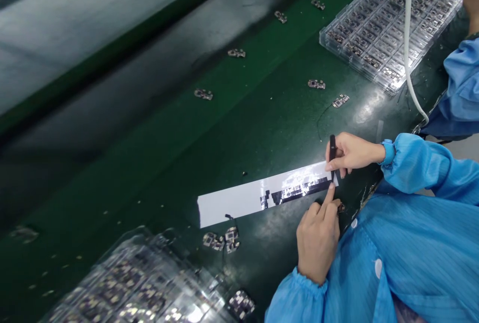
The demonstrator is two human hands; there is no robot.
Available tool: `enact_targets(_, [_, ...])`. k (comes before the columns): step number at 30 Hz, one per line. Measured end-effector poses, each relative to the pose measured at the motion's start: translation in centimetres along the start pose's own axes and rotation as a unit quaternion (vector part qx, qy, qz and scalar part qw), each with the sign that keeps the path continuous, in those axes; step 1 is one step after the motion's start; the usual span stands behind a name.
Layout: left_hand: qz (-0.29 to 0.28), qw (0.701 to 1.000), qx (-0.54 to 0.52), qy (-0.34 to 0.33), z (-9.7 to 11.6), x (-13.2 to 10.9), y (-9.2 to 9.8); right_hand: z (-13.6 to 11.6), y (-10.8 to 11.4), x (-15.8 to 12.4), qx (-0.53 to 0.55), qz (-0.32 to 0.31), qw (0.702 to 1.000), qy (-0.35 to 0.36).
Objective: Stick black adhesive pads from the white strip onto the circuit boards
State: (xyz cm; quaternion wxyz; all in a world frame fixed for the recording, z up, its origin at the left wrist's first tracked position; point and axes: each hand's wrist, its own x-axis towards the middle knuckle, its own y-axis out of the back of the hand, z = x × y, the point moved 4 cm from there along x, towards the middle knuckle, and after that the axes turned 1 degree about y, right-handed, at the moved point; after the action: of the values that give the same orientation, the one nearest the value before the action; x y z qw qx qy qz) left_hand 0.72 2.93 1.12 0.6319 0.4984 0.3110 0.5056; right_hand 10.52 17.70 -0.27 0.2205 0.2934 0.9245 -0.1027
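My right hand (346, 152), closed, grips black tweezers (332, 147) held nearly upright. Their tip points down at the right end of a long white backing strip (228, 201). Along that strip's lower edge runs a row of glossy black tape pieces (305, 189). My left hand (318, 233) lies just below, its index finger stretched out to the strip's end beside the tweezers' tip and the other fingers curled. Nothing shows in the left hand. Partly hidden by it is a small part (341, 207). Small circuit boards (231, 239) with thin black wires lie below the strip's left end.
Clear plastic trays of circuit boards stand at the upper right (359, 56) and lower left (123, 283). Loose boards (316, 84) are scattered over the green table (157, 163). A white cable (407, 29) hangs at the right, near another person's blue sleeve (464, 76).
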Motion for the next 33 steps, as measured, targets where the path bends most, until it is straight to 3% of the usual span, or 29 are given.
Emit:
enact_targets(9, [0.001, 1.000, -0.014, 0.015, 0.1, 0.1, 0.1, 0.6, 0.0, 0.2, 0.047, 0.022, 0.999, 0.014])
enact_targets(13, [-0.016, 0.983, -0.160, 0.083, -0.9, -0.1, 0.3, 0.5, 0.5, 0.2, 0.107, 0.059, 0.992, 0.040])
enact_targets(15, [-0.007, 0.936, -0.295, 0.192, -2.5, -0.3, 0.5, 0.3, 1.2, 0.2, 0.139, 0.091, 0.985, 0.054])
enact_targets(18, [0.065, 0.803, -0.458, 0.376, -5.0, -0.5, 0.6, -0.1, 2.5, 0.2, 0.172, 0.150, 0.971, 0.074])
enact_targets(20, [0.099, 0.719, -0.535, 0.433, -6.0, -0.1, 0.5, -0.4, 2.8, 0.3, 0.181, 0.172, 0.965, 0.085])
enact_targets(22, [0.090, 0.664, -0.591, 0.449, -6.3, 0.6, 0.2, -0.6, 2.2, 0.6, 0.184, 0.156, 0.966, 0.089])
enact_targets(24, [0.064, 0.632, -0.623, 0.456, -6.4, 1.2, -0.1, -0.8, 0.9, 1.0, 0.187, 0.113, 0.972, 0.088])
enact_targets(27, [0.046, 0.608, -0.643, 0.463, -6.4, 1.4, -0.3, -0.9, -1.1, 1.9, 0.192, 0.060, 0.976, 0.081])
enact_targets(33, [0.032, 0.614, -0.640, 0.460, -6.4, 1.1, -0.6, -1.1, -2.2, 3.2, 0.179, 0.047, 0.980, 0.067])
